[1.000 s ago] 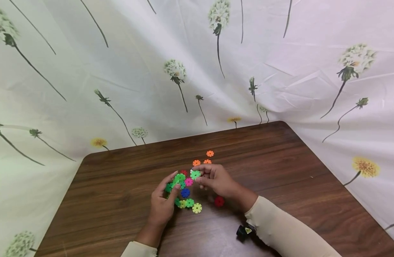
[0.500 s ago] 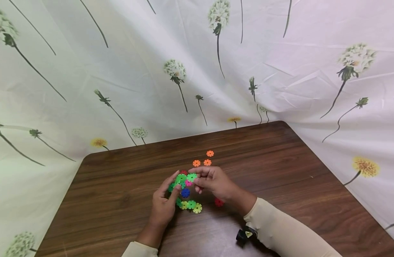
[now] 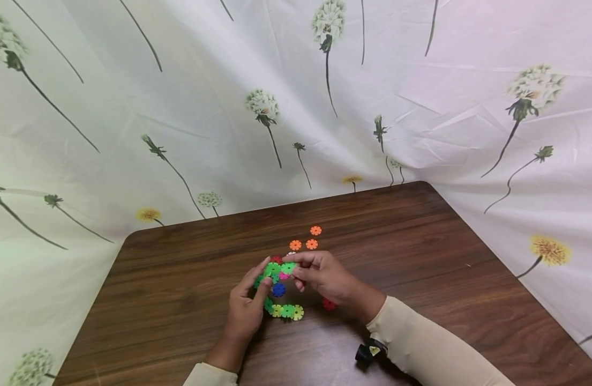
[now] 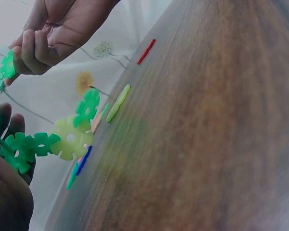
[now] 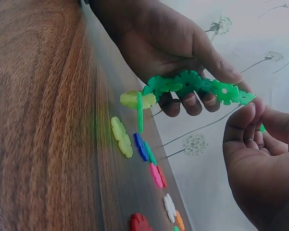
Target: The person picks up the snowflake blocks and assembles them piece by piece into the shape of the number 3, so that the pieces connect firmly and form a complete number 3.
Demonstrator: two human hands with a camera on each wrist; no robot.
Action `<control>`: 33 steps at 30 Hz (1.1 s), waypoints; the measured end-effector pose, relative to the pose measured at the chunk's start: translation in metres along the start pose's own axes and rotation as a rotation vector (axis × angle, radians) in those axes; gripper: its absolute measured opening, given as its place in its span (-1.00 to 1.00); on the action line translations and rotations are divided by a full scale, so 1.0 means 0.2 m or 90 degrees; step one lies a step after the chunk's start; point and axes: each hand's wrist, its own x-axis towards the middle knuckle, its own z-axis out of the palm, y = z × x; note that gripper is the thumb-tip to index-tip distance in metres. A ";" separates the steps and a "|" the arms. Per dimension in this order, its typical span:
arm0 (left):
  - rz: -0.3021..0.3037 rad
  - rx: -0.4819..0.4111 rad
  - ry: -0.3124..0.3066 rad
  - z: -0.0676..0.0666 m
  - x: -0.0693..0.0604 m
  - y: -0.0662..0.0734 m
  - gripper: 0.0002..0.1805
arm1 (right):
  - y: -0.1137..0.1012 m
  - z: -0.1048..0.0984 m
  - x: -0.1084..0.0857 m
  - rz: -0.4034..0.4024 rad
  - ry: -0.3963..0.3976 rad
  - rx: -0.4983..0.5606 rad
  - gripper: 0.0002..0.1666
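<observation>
A curved chain of interlocked snowflake discs point(image 5: 187, 83), mostly green with a yellow-green disc point(image 4: 71, 138) near its lower end, is held above the table. My left hand point(image 3: 246, 306) grips it, thumb on the near side and fingers behind. At the chain's upper end, my right hand point(image 3: 327, 276) pinches a light green snowflake disc point(image 3: 288, 268) between thumb and forefinger. That disc meets the neighbouring green disc; whether their slots are fully engaged I cannot tell. Below the chain lie a blue disc point(image 3: 278, 290) and a partly covered pink disc point(image 5: 156, 175).
On the wooden table point(image 3: 180, 289) lie loose discs: orange ones point(image 3: 312, 244) farther back, a white one point(image 3: 292, 253), a red one point(image 3: 329, 304) under my right forearm and a yellow one point(image 5: 121, 137). A black device point(image 3: 365, 353) sits at the right wrist. Flowered cloth hangs behind.
My right hand has brought the light green disc slightly left and down to the chain's end. The chain's lower end has shifted a little right. My left hand keeps its grip.
</observation>
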 end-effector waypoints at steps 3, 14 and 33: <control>0.000 -0.001 -0.003 0.00 0.00 0.00 -0.47 | 0.00 0.00 0.00 0.001 -0.010 0.004 -0.48; 0.033 -0.013 -0.030 0.00 0.00 0.00 -0.52 | 0.02 0.03 0.00 -0.027 0.012 -0.053 -0.46; 0.070 -0.043 -0.051 0.01 0.01 0.00 -0.47 | 0.01 0.07 -0.02 -0.054 0.080 -0.111 -0.53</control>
